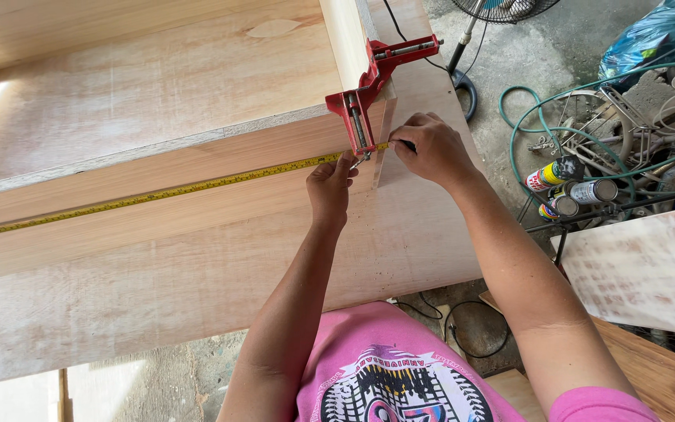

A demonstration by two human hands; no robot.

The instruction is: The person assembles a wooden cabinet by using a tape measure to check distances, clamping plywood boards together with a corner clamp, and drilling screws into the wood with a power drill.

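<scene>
A yellow tape measure [142, 199] lies stretched along a plywood board [197, 258], running from the left edge to a red corner clamp [365, 94]. The clamp joins an upright board [345, 39] to the plywood panels at their corner. My left hand [330, 191] pinches the tape's end just below the clamp. My right hand [431, 148] holds a dark pencil with its tip against the board beside the tape's end.
Spray cans [568, 191] lie on the concrete floor at the right among a green hose [533, 117] and metal parts. A fan stand [462, 78] rises behind the boards. A whitish panel [642, 266] sits at the right. Cables [423, 305] trail under the board.
</scene>
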